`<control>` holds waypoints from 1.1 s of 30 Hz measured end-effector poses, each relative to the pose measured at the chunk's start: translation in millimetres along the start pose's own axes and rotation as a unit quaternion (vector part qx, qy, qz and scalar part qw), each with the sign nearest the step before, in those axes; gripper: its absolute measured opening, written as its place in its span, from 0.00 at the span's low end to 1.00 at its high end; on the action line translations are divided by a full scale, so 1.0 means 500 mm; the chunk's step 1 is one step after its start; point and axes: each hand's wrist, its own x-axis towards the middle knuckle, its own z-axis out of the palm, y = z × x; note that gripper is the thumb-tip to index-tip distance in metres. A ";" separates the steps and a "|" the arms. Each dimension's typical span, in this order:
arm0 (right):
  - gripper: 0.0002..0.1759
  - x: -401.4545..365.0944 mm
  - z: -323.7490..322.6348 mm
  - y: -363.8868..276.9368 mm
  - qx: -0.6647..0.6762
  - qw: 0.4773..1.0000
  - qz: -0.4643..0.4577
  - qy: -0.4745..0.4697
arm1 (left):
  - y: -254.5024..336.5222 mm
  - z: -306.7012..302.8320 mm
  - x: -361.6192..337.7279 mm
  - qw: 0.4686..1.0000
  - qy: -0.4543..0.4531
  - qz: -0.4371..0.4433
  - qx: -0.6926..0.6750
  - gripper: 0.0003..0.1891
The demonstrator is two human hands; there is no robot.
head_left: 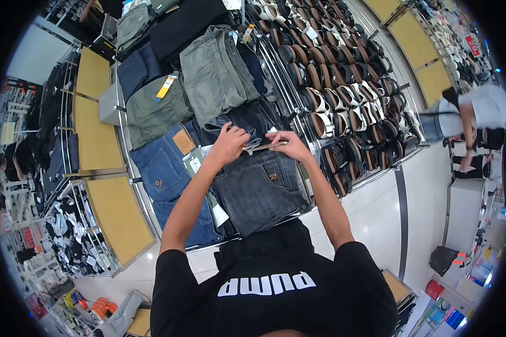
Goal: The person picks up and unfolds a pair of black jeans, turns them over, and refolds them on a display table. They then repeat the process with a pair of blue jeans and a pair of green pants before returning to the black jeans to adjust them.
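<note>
Dark grey jeans (253, 194) lie folded at the front edge of the display table, a small brown patch near their pocket. My left hand (229, 145) has its fingers bent and closed at the left of the waistband, beside a grey drawstring. At the right of the same waistband, my right hand (291, 147) pinches the edge between thumb and fingers. A pale strip of the waistband shows between both hands. Darker denim (247, 118) sits just behind them. Blue jeans (162, 163) with a tan patch and paper tags lie to the left.
Grey-green camouflage trousers (213, 70) are stacked farther back. Rows of sandals (343, 84) fill a rack on the right, behind metal rails. Yellow wooden panels (98, 123) stand on the left. Another person (486, 109) is at the far right, beyond the tiled aisle (371, 196).
</note>
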 end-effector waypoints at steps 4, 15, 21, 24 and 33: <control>0.05 -0.017 0.026 -0.050 -0.100 0.994 0.013 -0.046 | 0.004 0.016 -0.059 0.999 0.002 -0.038 0.020 0.16; 0.11 -0.013 -0.009 -0.038 -0.385 0.910 0.009 0.150 | -0.035 -0.003 -0.119 0.947 0.220 -0.217 0.084 0.20; 0.19 0.011 0.006 -0.044 -0.474 0.858 0.091 0.179 | -0.035 0.000 -0.064 0.884 0.261 -0.323 -0.214 0.29; 0.26 0.041 0.056 -0.079 -0.448 0.872 -0.135 0.148 | -0.058 0.008 -0.035 0.892 0.256 -0.299 -0.221 0.22; 0.16 0.111 0.120 -0.030 -0.481 0.864 -0.003 0.150 | -0.001 0.011 -0.005 0.862 0.350 -0.259 -0.258 0.24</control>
